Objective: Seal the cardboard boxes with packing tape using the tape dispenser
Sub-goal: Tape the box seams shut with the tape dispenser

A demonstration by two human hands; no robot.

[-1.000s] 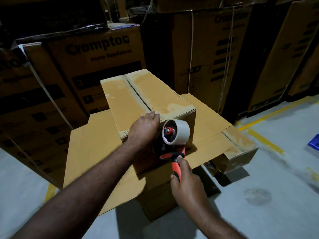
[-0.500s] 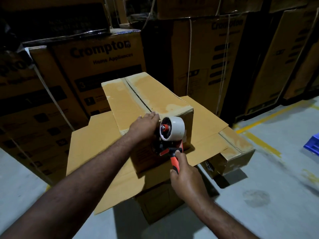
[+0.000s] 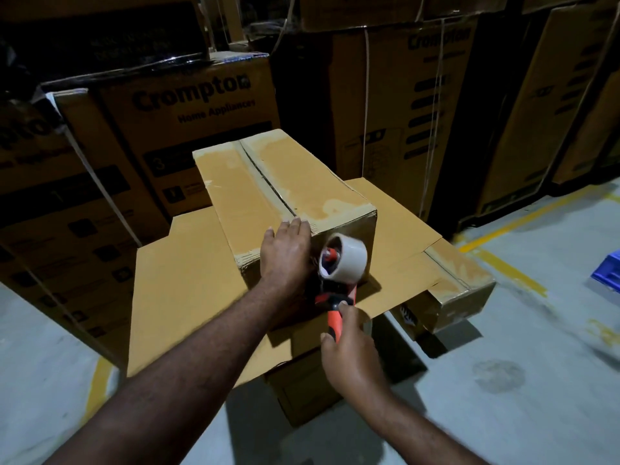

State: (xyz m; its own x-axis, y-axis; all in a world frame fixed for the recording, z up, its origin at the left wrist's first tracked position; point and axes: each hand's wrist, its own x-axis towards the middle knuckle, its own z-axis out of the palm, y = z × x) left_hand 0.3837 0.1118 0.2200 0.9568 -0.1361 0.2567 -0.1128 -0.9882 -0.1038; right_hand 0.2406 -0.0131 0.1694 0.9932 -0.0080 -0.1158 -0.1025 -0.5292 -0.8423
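A long cardboard box (image 3: 295, 182) lies on a flat cardboard sheet (image 3: 188, 283), its top flaps meeting at a dark centre seam. My left hand (image 3: 285, 253) presses flat on the box's near top edge, fingers straight over the seam's end. My right hand (image 3: 352, 360) grips the orange handle of the tape dispenser (image 3: 339, 273). Its white tape roll sits against the box's near end face, just right of my left hand. The dispenser's blade end is hidden behind my left hand.
A second smaller box (image 3: 459, 283) lies at the sheet's right end. Another box (image 3: 308, 387) props the sheet from below. Tall printed cartons (image 3: 188, 109) stand stacked behind and left. Grey concrete floor with yellow lines (image 3: 513, 270) spreads right; a blue crate (image 3: 607, 273) is at the right edge.
The dispenser has shifted a little up the box's near end face toward the top edge. My left hand stays pressed on the box's near edge.
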